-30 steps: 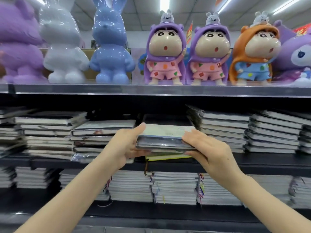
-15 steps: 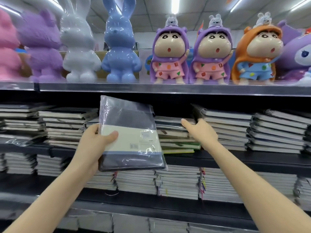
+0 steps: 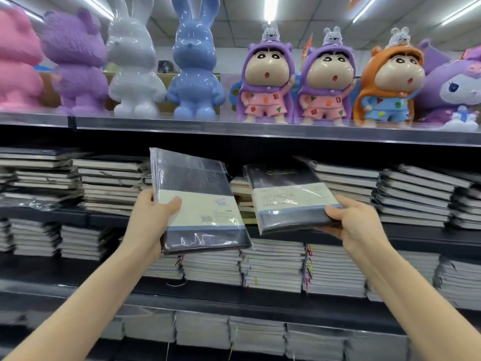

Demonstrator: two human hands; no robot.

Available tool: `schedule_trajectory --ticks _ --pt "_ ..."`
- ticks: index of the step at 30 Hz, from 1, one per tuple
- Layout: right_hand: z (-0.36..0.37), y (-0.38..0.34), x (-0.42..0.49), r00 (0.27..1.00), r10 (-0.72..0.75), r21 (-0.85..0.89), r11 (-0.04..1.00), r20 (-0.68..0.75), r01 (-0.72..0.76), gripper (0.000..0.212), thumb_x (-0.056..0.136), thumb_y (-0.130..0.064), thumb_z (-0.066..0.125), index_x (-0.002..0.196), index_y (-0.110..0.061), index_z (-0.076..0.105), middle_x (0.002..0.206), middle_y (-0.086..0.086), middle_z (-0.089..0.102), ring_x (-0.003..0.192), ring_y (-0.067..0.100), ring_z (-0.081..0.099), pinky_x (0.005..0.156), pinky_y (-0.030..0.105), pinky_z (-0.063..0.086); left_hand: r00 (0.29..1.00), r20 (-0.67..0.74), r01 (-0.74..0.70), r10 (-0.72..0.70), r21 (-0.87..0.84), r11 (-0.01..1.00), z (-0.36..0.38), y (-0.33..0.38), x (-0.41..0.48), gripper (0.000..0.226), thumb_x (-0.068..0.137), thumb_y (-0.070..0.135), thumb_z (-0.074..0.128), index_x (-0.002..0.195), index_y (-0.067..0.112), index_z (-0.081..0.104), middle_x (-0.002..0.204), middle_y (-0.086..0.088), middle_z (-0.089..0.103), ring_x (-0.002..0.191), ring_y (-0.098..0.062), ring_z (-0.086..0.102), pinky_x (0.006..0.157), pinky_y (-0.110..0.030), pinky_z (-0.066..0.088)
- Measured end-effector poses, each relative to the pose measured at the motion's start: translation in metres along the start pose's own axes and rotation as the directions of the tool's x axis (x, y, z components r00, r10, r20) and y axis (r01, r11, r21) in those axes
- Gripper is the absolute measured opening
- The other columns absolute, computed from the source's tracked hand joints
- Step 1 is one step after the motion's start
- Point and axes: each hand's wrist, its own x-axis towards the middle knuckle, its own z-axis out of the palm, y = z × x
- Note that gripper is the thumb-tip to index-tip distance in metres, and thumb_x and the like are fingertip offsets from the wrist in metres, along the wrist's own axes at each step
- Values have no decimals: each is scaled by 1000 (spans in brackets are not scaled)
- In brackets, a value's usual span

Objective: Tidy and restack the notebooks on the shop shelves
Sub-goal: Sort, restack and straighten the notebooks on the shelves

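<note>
two shrink-wrapped notebooks are held up in front of the middle shelf, one in each hand, apart from each other with a narrow gap between them. the left hand grips the left notebook by its left edge, thumb laid across the cream band on the cover and the other fingers hidden behind it; this notebook is tipped nearly upright, cover toward the camera. the right hand pinches the right notebook at its lower right corner, thumb on top and fingers curled beneath; it leans back flatter, its far end over the short stack on the shelf behind. both are flat rectangles with dark navy covers, a wide cream paper band with small print, a thin blue stripe, and glossy, wrinkled clear film that catches the ceiling light. around them the shelf carries flat piles of dark-covered notebooks with pale page edges, some askew. the lower shelf stacks show coloured ribbon markers. above, on the top shelf, stand smooth glossy figurines, among them a blue rabbit.
</note>
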Motion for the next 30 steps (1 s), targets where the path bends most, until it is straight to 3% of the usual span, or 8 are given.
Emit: schedule_trajectory --ticks 4,8,12,15,18,22,25,30 --pt "12 3 -50 994 -65 33 997 85 63 32 92 8 49 114 -9 63 99 6 71 80 16 68 59 25 57 1000 15 3 -3 0 1000 0 -10 -7 27 92 12 58 118 7 52 111 -12 65 99 -29 64 88 -50 52" --pt "54 23 -87 976 -96 -73 991 193 112 35 93 8 48 93 -24 64 80 -8 73 71 7 69 66 27 59 999 20 52 -51 -67 996 3 -19 -16 29 94 28 57 115 9 54 114 -13 64 102 -28 63 90 -48 51" --pt "77 36 -104 951 -92 -158 977 295 143 32 94 1 51 94 -27 66 82 -15 70 70 6 65 61 30 59 993 85 85 -78 -88 992 -2 -19 -29 77 67 59 76 122 11 53 112 -5 67 102 -21 65 90 -43 52" --pt "65 41 -89 918 -242 -539 750 315 383 27 88 -34 63 115 -32 66 92 -16 69 83 6 63 61 27 49 995 73 74 -69 -75 994 -11 -20 -27 53 74 34 80 115 10 57 108 -7 69 97 -24 67 88 -44 54" --pt "51 33 -54 894 -407 -781 490 189 388 43 88 -59 51 120 -33 61 93 -7 68 89 13 62 69 29 45 999 24 33 -31 -111 993 -25 -24 -25 31 82 17 72 108 6 59 104 -13 69 94 -29 67 83 -44 55" --pt "60 22 19 961 -276 -793 592 -33 143 67 89 -65 39 134 -16 45 118 8 63 103 31 60 80 37 49 999 -42 -39 35 -108 993 -45 -25 -21 33 85 19 69 113 8 55 102 -3 68 87 -13 67 63 -21 53" --pt "82 21 52 995 -16 -565 824 -99 -43 76 86 -65 48 136 -9 38 120 10 58 86 30 67 75 42 57 995 -63 -87 81 -87 992 -52 -24 -13 31 87 16 67 114 6 55 100 -2 68 74 -4 66 51 -11 48" --pt "94 23 64 990 94 -164 980 -109 -111 32 88 -17 65 110 0 51 72 10 56 56 18 54 51 29 47 992 -81 -101 94 -79 992 -45 -27 -5 34 85 15 68 115 4 56 103 -9 69 83 -15 68 55 -17 51"
